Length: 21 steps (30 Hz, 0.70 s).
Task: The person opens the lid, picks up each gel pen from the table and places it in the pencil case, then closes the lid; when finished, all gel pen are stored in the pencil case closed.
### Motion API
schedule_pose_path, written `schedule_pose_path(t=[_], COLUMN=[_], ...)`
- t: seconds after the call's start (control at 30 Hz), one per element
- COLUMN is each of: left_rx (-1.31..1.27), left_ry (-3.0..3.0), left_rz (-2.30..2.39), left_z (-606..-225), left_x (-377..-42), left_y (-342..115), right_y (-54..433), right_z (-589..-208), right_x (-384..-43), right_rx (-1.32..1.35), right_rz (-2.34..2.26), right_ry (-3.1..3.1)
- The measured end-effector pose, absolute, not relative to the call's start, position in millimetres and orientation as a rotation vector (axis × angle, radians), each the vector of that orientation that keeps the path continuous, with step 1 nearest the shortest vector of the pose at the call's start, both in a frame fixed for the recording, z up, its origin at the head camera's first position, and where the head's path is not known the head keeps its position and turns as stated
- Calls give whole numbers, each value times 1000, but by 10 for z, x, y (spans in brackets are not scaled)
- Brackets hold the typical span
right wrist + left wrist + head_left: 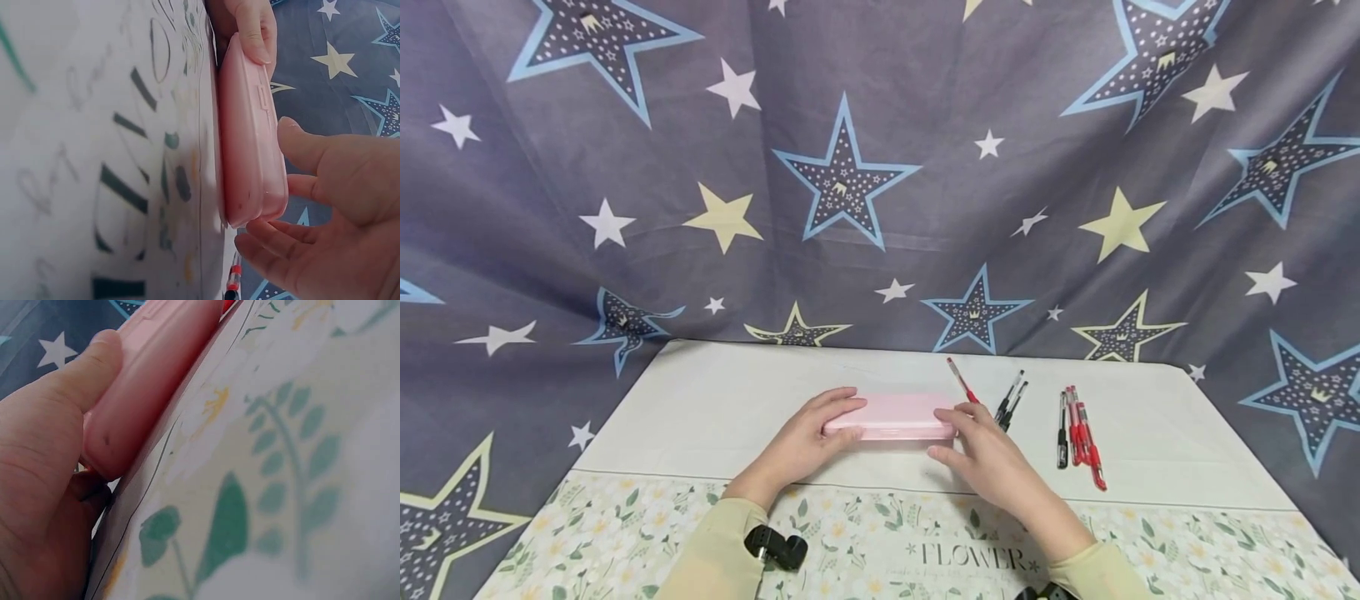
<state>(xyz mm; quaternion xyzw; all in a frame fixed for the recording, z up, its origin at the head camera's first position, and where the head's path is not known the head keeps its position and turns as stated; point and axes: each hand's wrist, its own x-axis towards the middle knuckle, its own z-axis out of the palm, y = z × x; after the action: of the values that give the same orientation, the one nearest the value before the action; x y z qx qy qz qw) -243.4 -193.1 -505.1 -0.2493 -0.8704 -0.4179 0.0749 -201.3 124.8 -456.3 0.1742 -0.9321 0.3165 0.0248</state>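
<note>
A closed pink pencil case point(891, 415) lies lengthwise on the white part of the table, its clasp side toward me. My left hand point(812, 429) grips its left end, thumb on the front edge and fingers over the top and behind. In the left wrist view that thumb point(103, 353) presses near the lid seam of the case point(156, 369). At the right end, my right hand point(988, 454) touches the case with its fingers, the thumb held apart in front. The right wrist view shows the right hand point(337, 212) with loosely spread fingers around the case's end point(250, 137).
Behind the right hand lie a red pen point(961, 379) and black pens point(1011, 400). Farther right is a group of several red pens point(1086, 437) beside a black pen point(1062, 429). A floral mat point(880, 533) covers the near table; a starry curtain point(880, 208) hangs behind.
</note>
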Motion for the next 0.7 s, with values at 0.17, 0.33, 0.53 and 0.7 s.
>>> schedule_pose_path(t=[0.17, 0.33, 0.53, 0.7], left_rx=[-775, -771, -741, -680], left_ry=[-2548, -2530, -2532, -2533], left_rz=[-1245, -1267, -1279, -1278], left_z=[-5046, -5042, -5044, -5040], left_x=[-2442, -2455, -2462, -2455], left_y=[-1922, -1911, -1907, -1921], right_y=[1239, 1180, 1076, 981], right_z=[-4558, -4579, -4581, -4532], right_x=[-2051, -2117, -2173, -2208], right_rx=[585, 681, 782, 820], right_rz=[905, 870, 873, 852], right_ry=[-2808, -2712, -2644, -2611])
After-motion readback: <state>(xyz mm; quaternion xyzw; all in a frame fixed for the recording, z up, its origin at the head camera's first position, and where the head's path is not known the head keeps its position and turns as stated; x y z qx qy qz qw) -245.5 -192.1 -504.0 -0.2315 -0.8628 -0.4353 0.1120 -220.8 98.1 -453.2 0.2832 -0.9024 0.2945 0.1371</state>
